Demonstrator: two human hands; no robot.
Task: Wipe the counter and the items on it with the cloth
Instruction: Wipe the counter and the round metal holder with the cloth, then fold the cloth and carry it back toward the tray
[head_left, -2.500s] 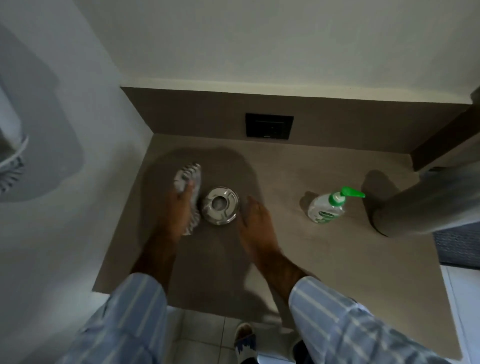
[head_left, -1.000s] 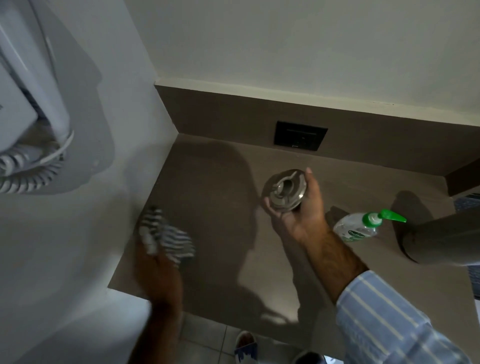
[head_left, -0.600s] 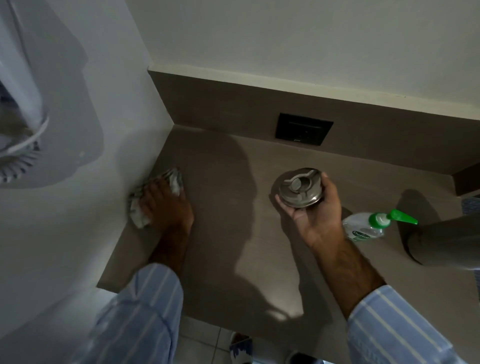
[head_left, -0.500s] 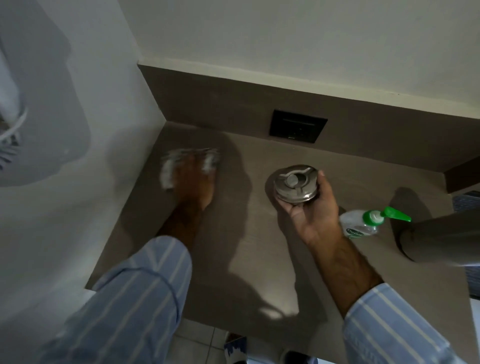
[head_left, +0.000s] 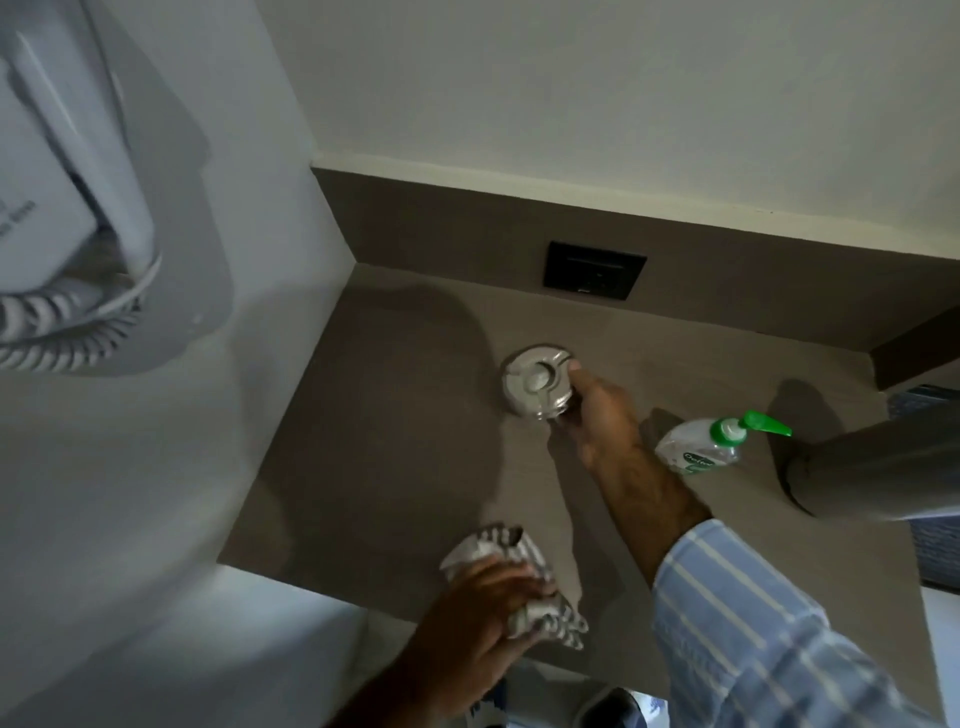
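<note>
A brown counter (head_left: 395, 447) fills a corner between two pale walls. My left hand (head_left: 483, 608) grips a striped grey-and-white cloth (head_left: 519, 577) at the counter's front edge. My right hand (head_left: 597, 415) holds a round metal ashtray (head_left: 537, 380) by its right rim, low over the counter's middle; whether it touches the surface I cannot tell. A clear soap bottle with a green pump (head_left: 711, 447) stands just right of that hand.
A grey cylinder (head_left: 872, 473) juts in at the right beside the bottle. A black socket plate (head_left: 595, 277) sits in the back splash. A white wall phone with a coiled cord (head_left: 62, 218) hangs on the left wall. Floor tiles and shoes show below the counter edge.
My left hand has swept the cloth from the back left corner to the counter's front edge. My right hand has turned over and lowered the ashtray toward the counter.
</note>
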